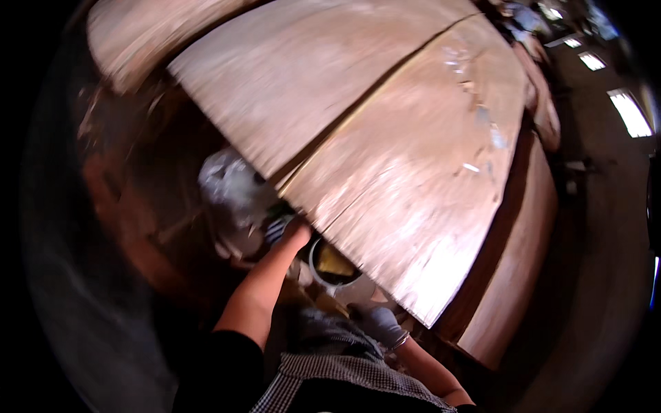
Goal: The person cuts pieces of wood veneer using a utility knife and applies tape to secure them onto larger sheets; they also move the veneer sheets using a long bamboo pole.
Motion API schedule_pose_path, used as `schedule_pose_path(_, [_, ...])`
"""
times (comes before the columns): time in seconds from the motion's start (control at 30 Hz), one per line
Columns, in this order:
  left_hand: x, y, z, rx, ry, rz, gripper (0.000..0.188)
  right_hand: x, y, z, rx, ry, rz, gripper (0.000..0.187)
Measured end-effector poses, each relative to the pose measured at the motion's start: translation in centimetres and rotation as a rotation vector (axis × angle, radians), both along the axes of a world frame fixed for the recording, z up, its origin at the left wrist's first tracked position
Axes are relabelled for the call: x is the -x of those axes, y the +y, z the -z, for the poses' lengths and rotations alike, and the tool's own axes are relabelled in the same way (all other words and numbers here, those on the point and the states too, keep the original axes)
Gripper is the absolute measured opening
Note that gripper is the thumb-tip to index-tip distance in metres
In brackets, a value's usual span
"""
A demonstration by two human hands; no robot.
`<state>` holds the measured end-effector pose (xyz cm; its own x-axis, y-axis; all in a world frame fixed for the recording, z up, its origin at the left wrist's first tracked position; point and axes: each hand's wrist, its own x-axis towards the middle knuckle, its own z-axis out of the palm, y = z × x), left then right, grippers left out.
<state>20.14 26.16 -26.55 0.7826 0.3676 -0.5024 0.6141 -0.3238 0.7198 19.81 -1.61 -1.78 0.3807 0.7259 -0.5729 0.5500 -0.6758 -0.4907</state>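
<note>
Large sheets of thin wood veneer (pixel 413 186) lie side by side in front of me, with a dark gap between two of them. My left hand (pixel 297 232) reaches to the near edge of the sheets; its fingers are hidden there. Beside it shows a black-and-white striped thing (pixel 275 230), too blurred to name. Close to my body, my right hand (pixel 377 322) wears a grey glove and sits just below the sheet edge. Its fingers are dark and smeared, so any hold is unclear. Between the hands stands a round bucket (pixel 334 283) with something yellowish inside, partly under the veneer.
A clear plastic bag (pixel 231 180) lies left of my left hand. More wood sheets (pixel 513 268) lie at a lower level on the right, and another piece (pixel 148 38) is at the far left. Bright lights or windows (pixel 628 113) line the far right.
</note>
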Motion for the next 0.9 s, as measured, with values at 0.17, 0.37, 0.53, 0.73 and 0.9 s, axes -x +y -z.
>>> schedule_pose_path(0.17, [-1.7, -2.2, -2.9, -0.154, -0.070, 0.039, 0.046, -1.4, -0.8, -1.9, 0.105, 0.036, 0.086, 0.039])
schedule_pose_path(0.37, [7.2, 0.3, -3.4, -0.159, -0.459, -0.361, 0.027, -0.9, -1.3, -1.2, 0.056, 0.066, 0.083, 0.034])
schedule_pose_path(0.53, [9.0, -0.9, -20.3, 0.261, -0.481, -0.722, 0.017, -0.3, 1.9, -2.9, -0.296, 0.099, 0.596, 0.034])
schedule_pose_path(0.73, [9.4, -7.9, -27.8, 0.719, -0.470, -0.525, 0.013, -0.5, 8.4, -7.9, -0.924, 0.778, 0.677, 0.040])
schedule_pose_path(0.9, [9.0, -7.3, -30.1, 0.376, -0.347, -0.136, 0.004, -0.4, 6.9, -7.1, -0.719, 0.532, 0.645, 0.033])
